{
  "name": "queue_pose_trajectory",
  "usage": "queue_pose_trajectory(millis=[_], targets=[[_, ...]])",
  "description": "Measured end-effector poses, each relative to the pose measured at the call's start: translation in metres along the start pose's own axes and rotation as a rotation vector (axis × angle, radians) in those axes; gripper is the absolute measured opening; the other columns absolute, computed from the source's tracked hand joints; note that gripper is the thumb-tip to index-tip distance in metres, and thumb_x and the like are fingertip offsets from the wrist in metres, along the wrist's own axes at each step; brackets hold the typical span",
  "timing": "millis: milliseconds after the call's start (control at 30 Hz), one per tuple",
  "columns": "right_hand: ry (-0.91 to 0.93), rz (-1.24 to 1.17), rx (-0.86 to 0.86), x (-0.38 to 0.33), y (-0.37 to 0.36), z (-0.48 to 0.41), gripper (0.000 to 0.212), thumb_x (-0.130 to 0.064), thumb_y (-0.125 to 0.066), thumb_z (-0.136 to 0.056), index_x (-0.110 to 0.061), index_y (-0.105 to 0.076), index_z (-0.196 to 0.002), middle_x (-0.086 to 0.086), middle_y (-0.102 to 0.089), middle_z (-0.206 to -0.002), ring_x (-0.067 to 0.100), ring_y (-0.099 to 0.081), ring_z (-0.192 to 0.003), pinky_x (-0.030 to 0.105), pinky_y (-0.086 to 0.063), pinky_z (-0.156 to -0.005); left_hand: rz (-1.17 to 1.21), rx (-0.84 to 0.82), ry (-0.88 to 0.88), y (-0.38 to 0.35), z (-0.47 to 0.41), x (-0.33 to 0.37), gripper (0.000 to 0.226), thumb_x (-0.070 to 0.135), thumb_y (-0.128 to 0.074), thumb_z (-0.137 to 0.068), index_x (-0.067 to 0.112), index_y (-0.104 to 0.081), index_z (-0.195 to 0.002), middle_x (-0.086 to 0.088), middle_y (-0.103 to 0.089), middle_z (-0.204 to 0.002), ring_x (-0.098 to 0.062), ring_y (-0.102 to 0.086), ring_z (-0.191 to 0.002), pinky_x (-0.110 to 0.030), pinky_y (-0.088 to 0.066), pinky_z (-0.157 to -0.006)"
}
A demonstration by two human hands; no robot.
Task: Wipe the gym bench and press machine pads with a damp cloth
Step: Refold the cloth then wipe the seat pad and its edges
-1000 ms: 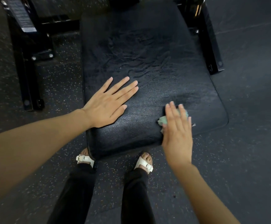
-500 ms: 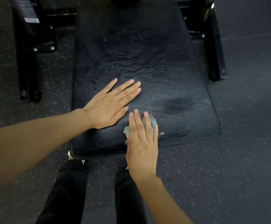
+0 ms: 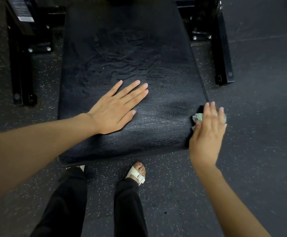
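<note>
Left hand (image 3: 112, 110): flat, fingers straight, on pad (image 3: 127, 53) centre.
Right hand (image 3: 207, 132): outstretched fingers pressing cloth (image 3: 198, 116), pad's 4 o'clock corner.

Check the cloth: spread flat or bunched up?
Bunched: the green cloth is a crumpled wad beneath the right hand at the right edge of the bench pad.

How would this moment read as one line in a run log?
stage: bench pad wipe | left hand: flat on pad | right hand: presses green cloth at pad's right edge
</note>
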State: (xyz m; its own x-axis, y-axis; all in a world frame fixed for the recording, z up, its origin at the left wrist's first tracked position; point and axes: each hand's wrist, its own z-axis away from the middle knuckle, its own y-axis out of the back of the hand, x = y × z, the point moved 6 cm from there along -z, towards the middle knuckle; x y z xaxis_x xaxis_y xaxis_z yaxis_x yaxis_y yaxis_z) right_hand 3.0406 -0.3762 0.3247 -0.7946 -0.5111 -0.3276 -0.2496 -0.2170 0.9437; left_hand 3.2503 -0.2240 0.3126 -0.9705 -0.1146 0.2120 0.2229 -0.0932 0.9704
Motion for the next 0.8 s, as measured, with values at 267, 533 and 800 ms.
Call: queue_pose_trajectory(millis=[267, 533, 800], targets=[[0.136, 0.054, -0.034, -0.098, -0.036, 0.069, 0.075, -0.008, -0.057, -0.08, -0.013, -0.032, -0.151, 0.006, -0.034, -0.159, 0.028, -0.019, -0.149, 0.056, -0.017, -0.12, 0.012, 0.0, 0.007, 0.002, -0.002, 0.002, 0.061, 0.032, -0.023, -0.101, 0.012, -0.013, -0.159, -0.003, -0.009, -0.167, -0.02, -0.006, -0.154, -0.048, -0.008, -0.123], [0.501, 0.029, -0.188, -0.108, -0.037, 0.097, 0.078, -0.012, -0.056, -0.081, -0.016, -0.028, -0.153, 0.0, -0.032, -0.16, 0.021, -0.019, -0.149, 0.048, -0.016, -0.121, -0.011, -0.022, 0.035, 0.001, -0.006, 0.007, 0.062, 0.033, -0.021, -0.101, 0.011, -0.015, -0.158, -0.003, -0.009, -0.167, -0.023, -0.006, -0.154, -0.054, -0.01, -0.122], [0.102, -0.024, -0.005, 0.012, 0.004, 0.035, 0.055, -0.01, -0.034, -0.1, -0.014, -0.026, -0.154, 0.005, -0.03, -0.16, 0.026, -0.017, -0.151, 0.057, -0.021, -0.119, -0.024, -0.033, 0.062, -0.003, -0.016, 0.017, 0.062, 0.036, -0.021, -0.102, 0.013, -0.011, -0.159, -0.001, -0.006, -0.167, -0.023, -0.002, -0.154, -0.057, -0.009, -0.122]])
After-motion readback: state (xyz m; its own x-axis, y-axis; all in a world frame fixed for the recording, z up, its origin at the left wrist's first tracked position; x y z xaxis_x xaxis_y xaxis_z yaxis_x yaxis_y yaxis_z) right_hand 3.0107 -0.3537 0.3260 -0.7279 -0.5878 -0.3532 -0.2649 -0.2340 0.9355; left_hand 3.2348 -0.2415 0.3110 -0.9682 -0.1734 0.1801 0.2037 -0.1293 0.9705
